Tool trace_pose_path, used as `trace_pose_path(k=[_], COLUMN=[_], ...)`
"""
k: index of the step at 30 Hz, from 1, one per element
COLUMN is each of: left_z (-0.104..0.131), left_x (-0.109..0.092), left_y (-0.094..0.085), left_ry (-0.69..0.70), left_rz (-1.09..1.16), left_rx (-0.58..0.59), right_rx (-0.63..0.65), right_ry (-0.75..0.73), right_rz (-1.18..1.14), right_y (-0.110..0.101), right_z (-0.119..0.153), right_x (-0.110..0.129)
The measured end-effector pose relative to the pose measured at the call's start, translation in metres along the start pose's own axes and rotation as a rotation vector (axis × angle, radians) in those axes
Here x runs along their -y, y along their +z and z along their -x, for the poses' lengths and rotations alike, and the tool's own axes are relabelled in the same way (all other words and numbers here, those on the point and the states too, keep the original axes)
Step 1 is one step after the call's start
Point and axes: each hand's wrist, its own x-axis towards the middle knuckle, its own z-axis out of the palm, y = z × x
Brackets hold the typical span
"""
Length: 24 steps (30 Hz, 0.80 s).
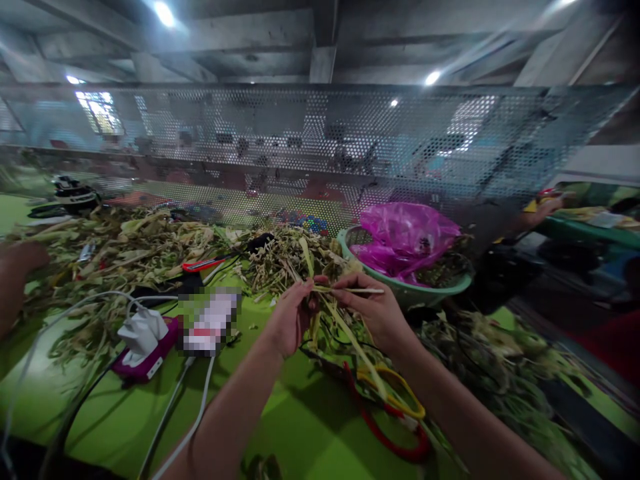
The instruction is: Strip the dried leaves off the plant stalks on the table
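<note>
My left hand (291,319) pinches one end of some pale, dried plant strips (345,330) above the green table. Opposite it, my right hand (373,310) grips the same strips between thumb and fingers, with a thin stalk (371,291) poking out to the right. One long strip hangs down between my forearms. Below my hands lie tools with red handles (361,413) and yellow handles (417,400), their blades partly covered. Just beyond my hands is a heap of dry plant scraps (275,263).
A green basket (450,288) holding a pink plastic bag (407,237) stands behind my right hand. A purple power strip (150,370) with white plugs and a phone (210,323) lie left. A perforated metal screen (300,147) borders the back. Another person's arm (17,273) reaches in at left.
</note>
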Motion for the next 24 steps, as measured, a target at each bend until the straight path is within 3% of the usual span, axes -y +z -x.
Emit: trace_pose_path(k=[6, 8, 11, 13, 16, 24], left_z=[-0.004, -0.006, -0.008, -0.009, -0.010, -0.005], left_x=[0.004, 0.004, 0.003, 0.003, 0.004, 0.002], left_y=[-0.007, -0.009, -0.010, -0.011, -0.009, -0.002], left_ry=[0.038, 0.069, 0.086, 0.098, 0.105, 0.048], left_rz=[-0.110, -0.120, -0.100, -0.062, 0.009, 0.076], left_rx=[-0.110, -0.142, -0.183, -0.173, -0.157, -0.149], right_rx=[0.019, -0.061, -0.154, -0.081, 0.083, 0.210], right_ry=[0.066, -0.072, -0.458, -0.675, -0.799, -0.866], right_rz=[-0.028, 0.103, 0.546, 0.860, 1.126, 1.200], right_y=[-0.005, -0.008, -0.010, -0.007, -0.001, 0.000], right_z=[-0.004, -0.004, -0.001, 0.004, 0.010, 0.012], right_x=[-0.011, -0.009, 0.001, 0.008, 0.010, 0.000])
